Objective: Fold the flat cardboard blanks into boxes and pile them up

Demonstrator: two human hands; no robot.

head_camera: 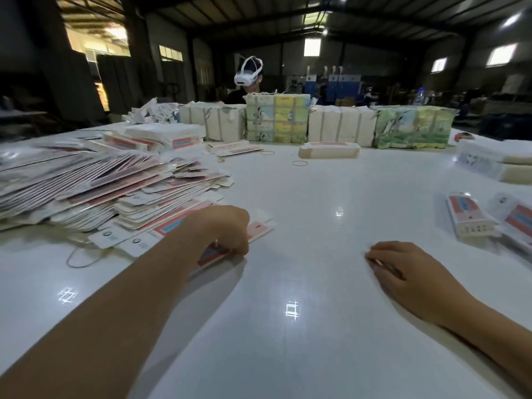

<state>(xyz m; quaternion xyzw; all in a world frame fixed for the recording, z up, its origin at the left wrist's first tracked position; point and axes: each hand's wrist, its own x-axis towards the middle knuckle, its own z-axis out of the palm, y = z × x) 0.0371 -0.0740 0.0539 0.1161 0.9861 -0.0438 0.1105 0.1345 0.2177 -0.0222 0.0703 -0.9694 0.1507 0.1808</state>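
A big heap of flat red-and-white cardboard blanks [95,185] lies on the left of the white table [302,283]. My left hand [221,228] reaches to the heap's near edge and pinches one flat blank [259,230], its fingers curled over the blank's edge. My right hand [408,272] rests on the bare table at the right with fingers loosely bent and nothing in it. Folded boxes [472,218] lie at the right edge.
Bundled packs of blanks [276,122] stand in a row across the far side, with a person in a white headset [249,73] behind them. One folded box [329,149], rubber bands [299,163] and more stacks [495,159] lie on the far table.
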